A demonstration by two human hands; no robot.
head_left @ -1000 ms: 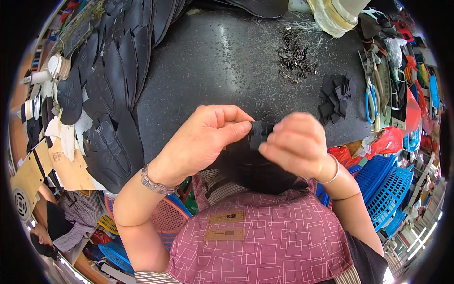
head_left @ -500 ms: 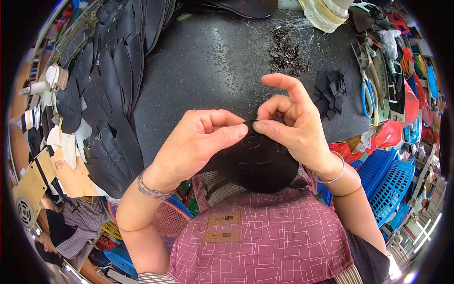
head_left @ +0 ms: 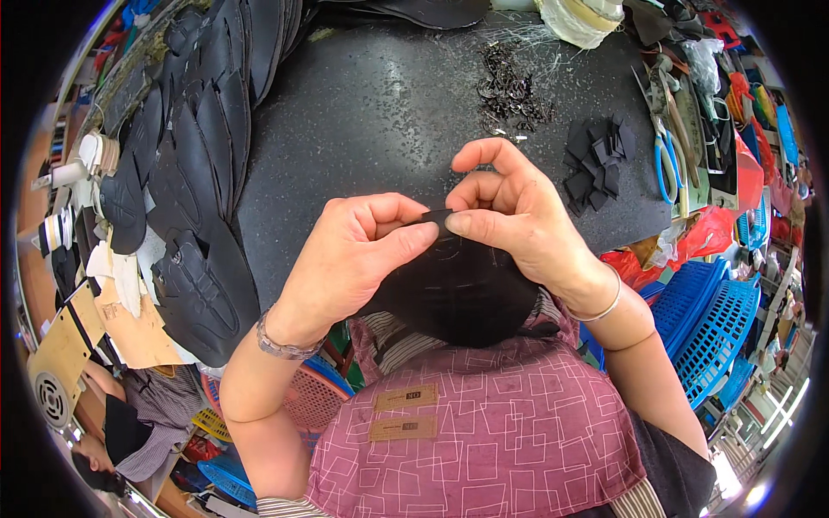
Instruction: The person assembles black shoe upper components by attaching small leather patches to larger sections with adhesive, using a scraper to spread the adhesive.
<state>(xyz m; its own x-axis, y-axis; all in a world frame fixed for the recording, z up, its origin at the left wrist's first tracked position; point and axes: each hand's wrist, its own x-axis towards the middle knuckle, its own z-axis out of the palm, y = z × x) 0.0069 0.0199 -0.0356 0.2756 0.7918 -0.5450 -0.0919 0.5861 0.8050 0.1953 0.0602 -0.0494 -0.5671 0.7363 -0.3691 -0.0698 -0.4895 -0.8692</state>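
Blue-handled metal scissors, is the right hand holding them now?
No, the scissors lie at the right edge of the dark tabletop, while the right hand pinches the edge of a curved black piece.

The purple-red apron (head_left: pixel 501 440) has two tan labels on its front, one above the other. The upper label (head_left: pixel 406 397) has a small dark square with pale letters near its right end, and a line of tiny print beside it. The lower label (head_left: pixel 403 428) has a small brown square and a line of tiny print too. The tiny print on both is too small to read
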